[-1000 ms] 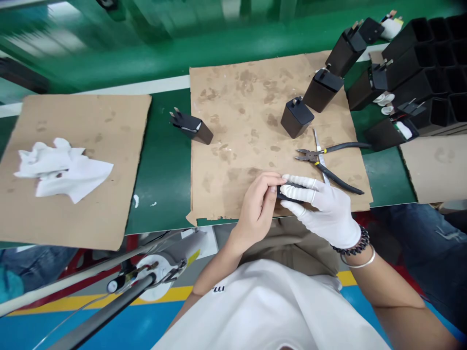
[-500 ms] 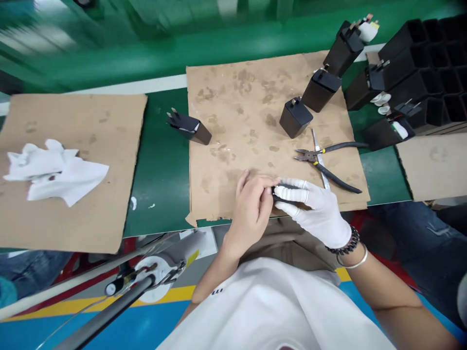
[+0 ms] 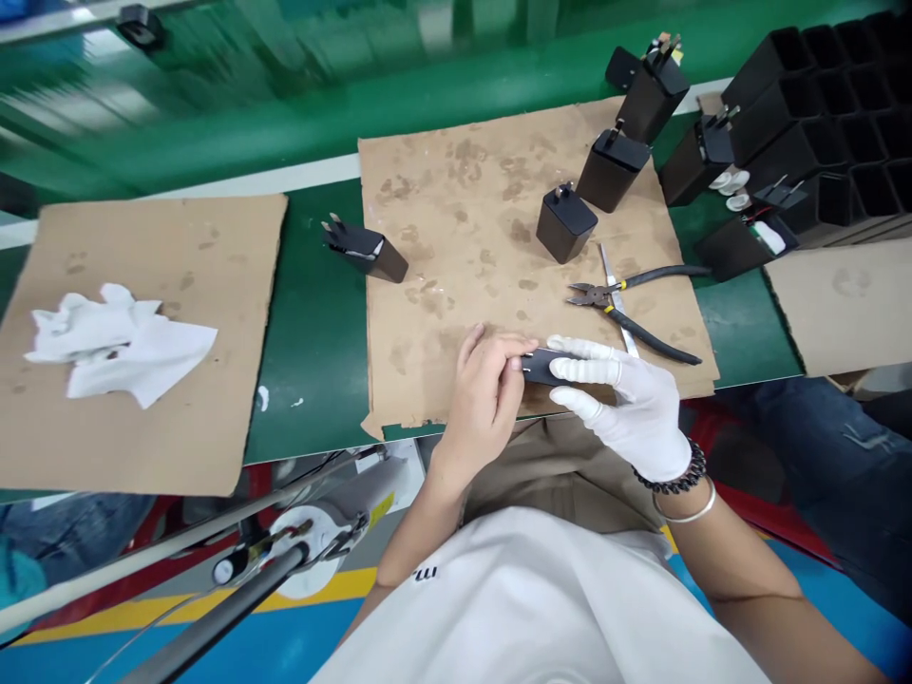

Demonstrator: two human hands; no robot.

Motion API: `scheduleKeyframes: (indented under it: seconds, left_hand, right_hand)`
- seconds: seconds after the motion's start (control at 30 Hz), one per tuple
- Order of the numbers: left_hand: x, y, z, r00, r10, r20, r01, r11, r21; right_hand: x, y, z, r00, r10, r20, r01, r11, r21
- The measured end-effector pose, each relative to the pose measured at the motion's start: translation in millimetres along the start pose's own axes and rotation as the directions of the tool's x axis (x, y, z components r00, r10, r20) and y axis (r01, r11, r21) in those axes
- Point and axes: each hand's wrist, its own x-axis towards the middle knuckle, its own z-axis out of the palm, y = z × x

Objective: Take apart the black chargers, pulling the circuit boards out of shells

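A black plug charger (image 3: 540, 367) is held low over the near edge of the cardboard, its metal pins toward the left. My bare left hand (image 3: 488, 394) is closed around its pin end, hiding part of it. My right hand (image 3: 627, 399), in a white glove with bare fingertips hidden or covered, grips its other end loosely, long fingers laid along the case and thumb on the near side. Just beyond lie cutting pliers (image 3: 597, 296) with black handles, spread apart over a thin metal blade-like tool (image 3: 607, 266). Two black chargers (image 3: 566, 224) (image 3: 613, 169) stand behind them, pins up.
Another charger (image 3: 367, 249) lies tilted at the cardboard's (image 3: 442, 190) left edge. More chargers (image 3: 652, 95) and rows of hollow black cases (image 3: 805, 142) stand at the right. White cloth (image 3: 128, 342) rests on the left cardboard (image 3: 235, 247). A person's jeans (image 3: 805, 456) show at the right.
My right hand has slid rightward along the charger, uncovering more of its black case. My left hand stays around the pin end. The camera view has shifted slightly.
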Motion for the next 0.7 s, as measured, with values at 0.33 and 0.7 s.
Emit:
scheduleKeyframes:
  seconds: [0.33, 0.7]
  left_hand:
    - [-2.4, 1.2, 0.4, 1.0, -0.006, -0.009, 0.007, 0.999, 0.033]
    - [-11.9, -6.5, -5.1, 0.914, -0.233, -0.333, 0.072, 0.899, -0.432]
  right_hand:
    - [17.8, -3.8, 3.7, 0.973, -0.103, 0.205, 0.154, 0.956, -0.251]
    - [27.8, -23.8, -25.0, 0.981, 0.054, 0.188, -0.001, 0.962, -0.274]
